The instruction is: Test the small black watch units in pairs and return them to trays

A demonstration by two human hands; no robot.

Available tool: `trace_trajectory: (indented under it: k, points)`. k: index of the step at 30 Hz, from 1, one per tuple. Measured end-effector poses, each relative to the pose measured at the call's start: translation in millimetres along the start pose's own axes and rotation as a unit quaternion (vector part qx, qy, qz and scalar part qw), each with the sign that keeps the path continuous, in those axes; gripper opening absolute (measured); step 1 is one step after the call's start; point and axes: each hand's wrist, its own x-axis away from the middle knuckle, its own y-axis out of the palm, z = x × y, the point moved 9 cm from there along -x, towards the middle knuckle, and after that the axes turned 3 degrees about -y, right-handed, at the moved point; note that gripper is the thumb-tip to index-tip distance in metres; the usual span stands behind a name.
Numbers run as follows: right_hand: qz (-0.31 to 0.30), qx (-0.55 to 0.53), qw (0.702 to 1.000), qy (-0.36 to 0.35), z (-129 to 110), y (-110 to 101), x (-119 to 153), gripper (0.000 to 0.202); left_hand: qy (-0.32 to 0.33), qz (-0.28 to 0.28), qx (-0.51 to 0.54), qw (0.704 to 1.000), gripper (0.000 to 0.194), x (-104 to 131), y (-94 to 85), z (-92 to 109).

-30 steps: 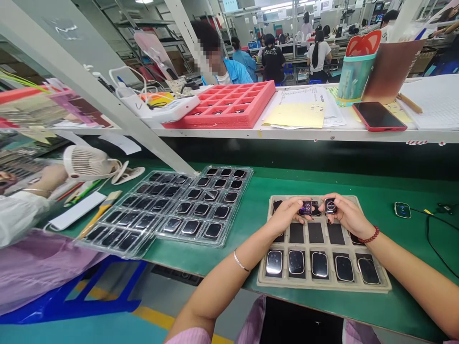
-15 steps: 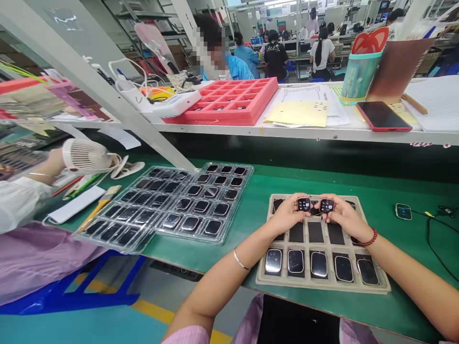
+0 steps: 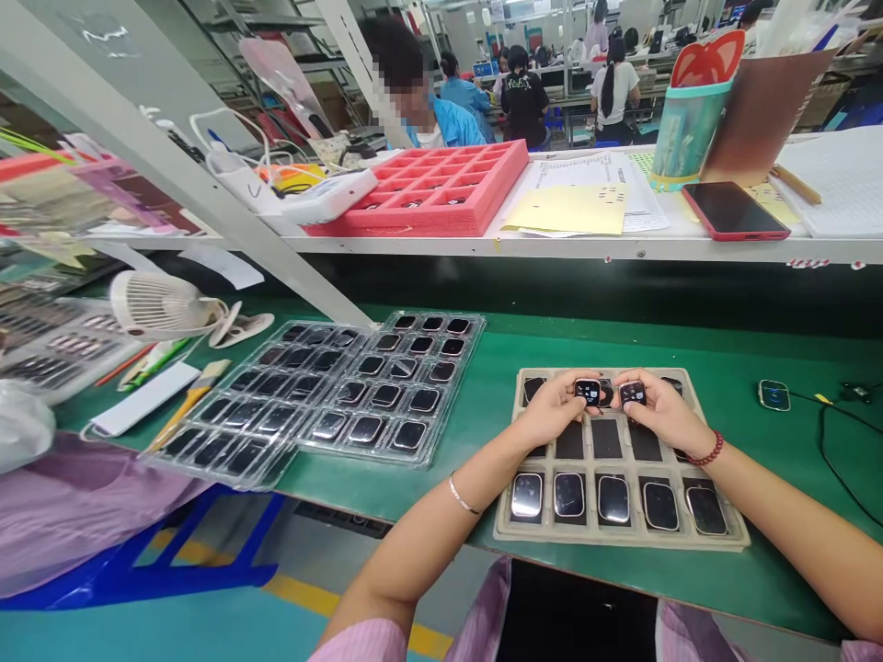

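My left hand (image 3: 557, 407) is closed on a small square watch (image 3: 587, 393) with a lit dark screen. A similar lit watch (image 3: 632, 394) is gripped by my right hand (image 3: 655, 409). Both hands are above the back half of a beige tray (image 3: 507, 530), holding the two watches side by side, a little apart. Several square watch faces (image 3: 613, 504) lie in the tray's front row. The middle row shows dark bare slots (image 3: 607, 439). My hands partly hide the back row.
Two clear plastic trays (image 3: 441, 432) of watch faces lie left of me. A watch (image 3: 774, 395) with a black cable (image 3: 824, 441) is at the right. A brush (image 3: 186, 405) and small fan (image 3: 155, 303) stand left. On the shelf are a red foam tray (image 3: 483, 216) and phone (image 3: 735, 211).
Both watches have tilted slightly in my hands, and my fingertips have shifted on them. At the far left, the neighbouring person's hand has drawn back from beside the fan.
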Motion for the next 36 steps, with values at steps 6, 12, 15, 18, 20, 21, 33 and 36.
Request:
trace_trajectory:
  k: [6,12,15,18,20,21,33,36]
  points:
    - [-0.007,-0.007,1.0,-0.018,-4,2,-1,0.044,0.006,-0.011,0.011,1.0,0.059,0,3.3,3]
    - [-0.005,-0.017,1.0,-0.008,-1,2,-1,0.046,0.016,-0.013,0.002,1.0,0.075,0,2.9,2]
    - [-0.003,-0.055,0.998,0.033,7,1,0,0.024,0.004,-0.008,-0.012,1.0,0.05,-1,-0.4,-2]
    - [0.009,-0.104,0.993,0.06,12,-1,1,0.026,-0.008,0.015,-0.012,1.0,0.045,-2,-5.2,-4]
    - [0.016,-0.108,0.992,0.059,12,-3,0,0.025,-0.012,0.02,-0.009,1.0,0.05,-1,-5.1,-3]
    - [0.018,-0.101,0.993,0.055,11,-3,0,0.026,-0.011,0.018,-0.009,1.0,0.056,-1,-4.1,-1]
    - [0.011,-0.1,0.994,0.048,10,-2,-1,0.035,0.001,0.023,-0.048,0.999,0.045,-1,-4.7,0]
    - [0.01,-0.095,0.994,0.053,10,-1,-1,0.031,-0.002,0.017,-0.054,0.998,0.038,-1,-3.3,0]
